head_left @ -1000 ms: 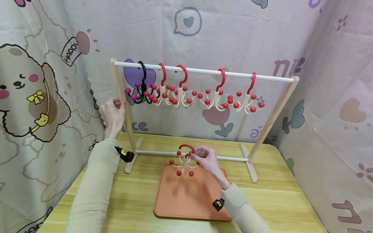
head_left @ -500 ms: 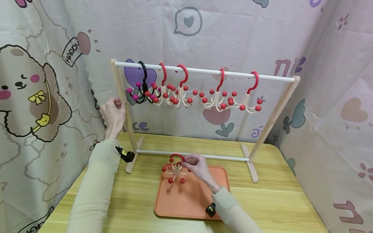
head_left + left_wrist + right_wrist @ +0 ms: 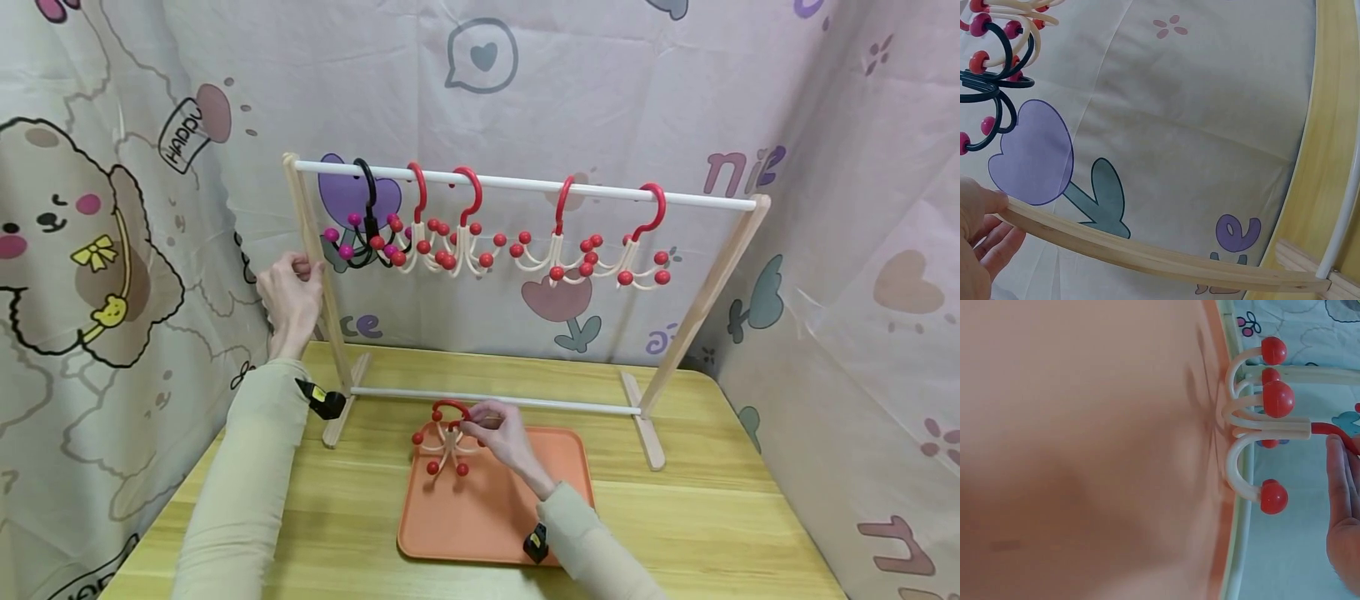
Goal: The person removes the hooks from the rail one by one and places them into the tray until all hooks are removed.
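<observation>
Honestly, this bit was mostly about going gently. I had the right hand (image 3: 501, 432) pinching the red hook (image 3: 450, 403) of the claw hanger (image 3: 451, 442) between thumb and fingers, with the hanger roughly upright over the far left corner of the orange tray (image 3: 480, 521). I couldn't tell if its lowest arms were touching the tray or just above it. The left hand (image 3: 291, 287) was off past the tray's left side, thumb and fingers pinching the wooden post (image 3: 337, 340) of the rack. Up beyond the tray, four matching hangers (image 3: 464, 242) and a black hanger (image 3: 371, 227) hung from the white rail (image 3: 517, 182).

My take: the pinch needed to be firm enough that the hook couldn't swivel, moves slow and vertical so the red balls (image 3: 462, 469) didn't snag the tray rim, and the post steady, since any knock would probably set the others swinging.
</observation>
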Demonstrator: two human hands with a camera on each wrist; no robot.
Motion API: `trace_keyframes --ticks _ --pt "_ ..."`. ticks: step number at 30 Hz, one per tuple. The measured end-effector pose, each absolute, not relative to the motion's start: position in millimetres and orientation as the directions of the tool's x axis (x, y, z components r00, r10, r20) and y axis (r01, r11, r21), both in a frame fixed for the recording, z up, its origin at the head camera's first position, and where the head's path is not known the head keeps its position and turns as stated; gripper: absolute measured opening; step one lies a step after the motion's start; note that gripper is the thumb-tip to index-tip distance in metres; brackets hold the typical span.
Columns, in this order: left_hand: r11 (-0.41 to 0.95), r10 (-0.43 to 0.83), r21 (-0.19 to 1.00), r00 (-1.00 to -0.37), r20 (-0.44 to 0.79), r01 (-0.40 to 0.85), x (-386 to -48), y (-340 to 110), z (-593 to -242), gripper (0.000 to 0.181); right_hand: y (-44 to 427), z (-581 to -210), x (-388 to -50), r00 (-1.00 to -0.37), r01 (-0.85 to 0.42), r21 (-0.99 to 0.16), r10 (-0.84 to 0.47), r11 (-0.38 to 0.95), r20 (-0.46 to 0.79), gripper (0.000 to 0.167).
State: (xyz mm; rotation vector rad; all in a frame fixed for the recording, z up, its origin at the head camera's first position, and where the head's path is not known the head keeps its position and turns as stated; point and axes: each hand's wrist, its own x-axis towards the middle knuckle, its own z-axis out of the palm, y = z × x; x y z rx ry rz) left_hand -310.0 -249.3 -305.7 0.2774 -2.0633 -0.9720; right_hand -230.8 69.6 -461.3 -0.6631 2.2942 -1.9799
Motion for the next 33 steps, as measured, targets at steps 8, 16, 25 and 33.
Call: trace_keyframes --ticks 8,16,25,33 --pt "0.676 -0.502 0.726 -0.64 0.582 0.13 -309.9 -249.7 -305.8 0.027 68.7 -464.8 -229.2 -0.924 -0.256 -0.96 -0.321 0.113 0.209 0.013" --pt "0.672 -0.501 0.729 -0.647 0.575 0.127 -308.9 -249.4 -304.8 0.028 67.4 -468.1 -227.8 -0.924 -0.24 -0.967 -0.328 0.09 0.198 0.016" --pt "0.663 -0.506 0.737 -0.646 0.571 0.132 -308.7 -248.8 -304.5 0.027 67.2 -468.9 -228.3 -0.92 -0.252 -0.964 -0.331 0.081 0.212 0.017" --pt "0.664 -0.513 0.737 -0.64 0.572 0.125 -309.6 -248.5 -304.8 0.026 67.2 -470.1 -229.7 -0.917 -0.28 -0.954 -0.322 0.106 0.234 0.017"
